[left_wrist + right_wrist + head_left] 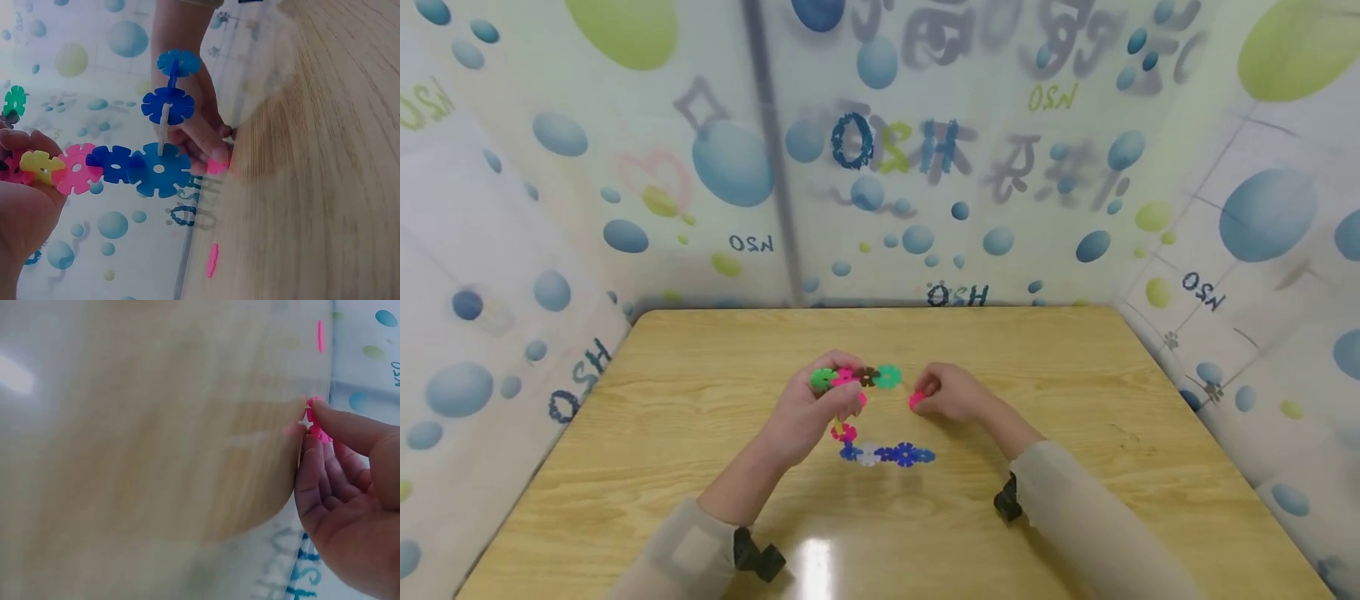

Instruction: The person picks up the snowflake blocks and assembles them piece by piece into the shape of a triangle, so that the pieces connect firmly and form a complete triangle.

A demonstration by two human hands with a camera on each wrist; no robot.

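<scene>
My left hand (805, 412) grips a chain of interlocking flower-shaped plastic discs, held above the table. Its upper row runs from a green disc (822, 380) through pink and brown to a teal disc (889, 376). Below the fingers a yellow disc (42, 169), a pink disc (76, 168) and blue discs lead down. The lower row has a white disc (868, 455) and a dark blue disc (905, 455). To the right of the chain, my right hand (953, 392) pinches a loose pink disc (320, 428) between thumb and fingers, close to the tabletop. Part of the chain hides behind the left fingers.
Another pink disc (213, 260) lies on the wooden table (700, 350). Patterned walls (917, 192) enclose the table's back and sides. Small black devices (760, 557) are worn at both sleeve cuffs.
</scene>
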